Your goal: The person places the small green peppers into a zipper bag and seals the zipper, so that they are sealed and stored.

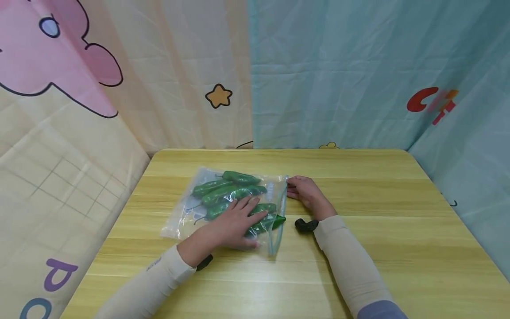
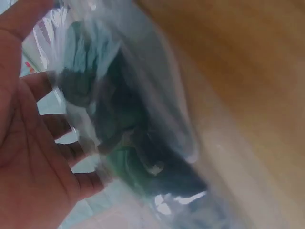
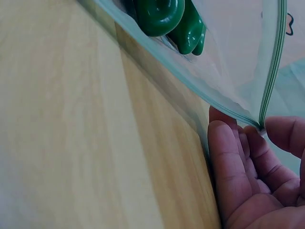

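Note:
A clear zip bag (image 1: 177,219) lies on the table with several long green peppers (image 1: 223,193) inside. Its teal zip strip (image 3: 273,62) faces right, and the two edges of the mouth stand apart. My left hand (image 1: 235,223) rests on the bag over the lower peppers, fingers spread. In the left wrist view its palm (image 2: 33,162) is beside the blurred plastic. At the far end of the mouth my right hand (image 1: 306,190) pinches the bag's corner. The right wrist view has thumb and fingertips at that corner, with shiny pepper tips (image 3: 164,16) just inside the mouth.
The wooden table (image 1: 382,199) extends to both sides of the bag. Printed curtains (image 1: 342,75) hang behind the table and along its sides. A small black device (image 1: 306,225) sits at my right wrist, another (image 1: 205,262) at my left.

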A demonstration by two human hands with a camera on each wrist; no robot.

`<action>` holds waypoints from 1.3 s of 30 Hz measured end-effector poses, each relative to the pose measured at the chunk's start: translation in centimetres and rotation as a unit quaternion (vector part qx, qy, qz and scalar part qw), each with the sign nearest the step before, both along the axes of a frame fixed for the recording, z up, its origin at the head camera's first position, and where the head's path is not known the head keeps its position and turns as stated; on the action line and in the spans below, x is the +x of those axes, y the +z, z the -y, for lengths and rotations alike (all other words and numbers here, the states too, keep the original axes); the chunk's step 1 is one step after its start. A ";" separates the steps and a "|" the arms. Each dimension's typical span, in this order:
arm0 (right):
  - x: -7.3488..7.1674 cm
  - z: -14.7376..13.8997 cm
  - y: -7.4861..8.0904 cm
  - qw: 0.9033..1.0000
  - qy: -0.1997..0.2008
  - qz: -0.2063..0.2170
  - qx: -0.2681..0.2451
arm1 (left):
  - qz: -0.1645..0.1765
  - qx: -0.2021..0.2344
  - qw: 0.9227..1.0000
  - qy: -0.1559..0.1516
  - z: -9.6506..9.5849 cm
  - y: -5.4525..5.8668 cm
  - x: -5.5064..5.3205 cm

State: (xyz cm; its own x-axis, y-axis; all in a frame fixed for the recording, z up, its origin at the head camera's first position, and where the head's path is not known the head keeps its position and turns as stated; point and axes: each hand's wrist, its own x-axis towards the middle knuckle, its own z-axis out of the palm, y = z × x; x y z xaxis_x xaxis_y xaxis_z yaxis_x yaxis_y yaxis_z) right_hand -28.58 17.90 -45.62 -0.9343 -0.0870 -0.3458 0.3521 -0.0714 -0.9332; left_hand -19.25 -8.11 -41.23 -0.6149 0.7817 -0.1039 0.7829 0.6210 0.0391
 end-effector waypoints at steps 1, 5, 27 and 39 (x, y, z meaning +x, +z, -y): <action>0.0 0.0 0.0 1.000 0.000 0.000 -0.001 | -0.001 -0.008 1.000 0.004 0.1 -0.1 0.1; 0.0 0.0 0.2 1.000 0.002 0.002 -0.004 | 0.001 -0.022 1.000 0.009 0.3 -0.5 0.6; 3.8 -1.3 2.4 0.976 0.088 -0.059 0.192 | 0.008 0.061 0.997 0.039 0.1 3.5 -3.4; 8.2 -0.8 2.8 0.942 0.258 -0.079 0.199 | 0.115 0.070 0.990 0.052 -3.4 5.4 -9.9</action>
State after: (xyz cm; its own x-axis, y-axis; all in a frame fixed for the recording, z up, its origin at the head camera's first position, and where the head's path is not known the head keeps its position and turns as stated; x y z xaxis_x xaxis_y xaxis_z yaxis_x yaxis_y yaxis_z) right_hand -20.37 18.72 -42.79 -0.8454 -0.4369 -0.3072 0.0983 0.4381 -0.8935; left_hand -29.12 -4.75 -35.82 -0.6649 0.7325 -0.1457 0.6757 0.6731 0.3005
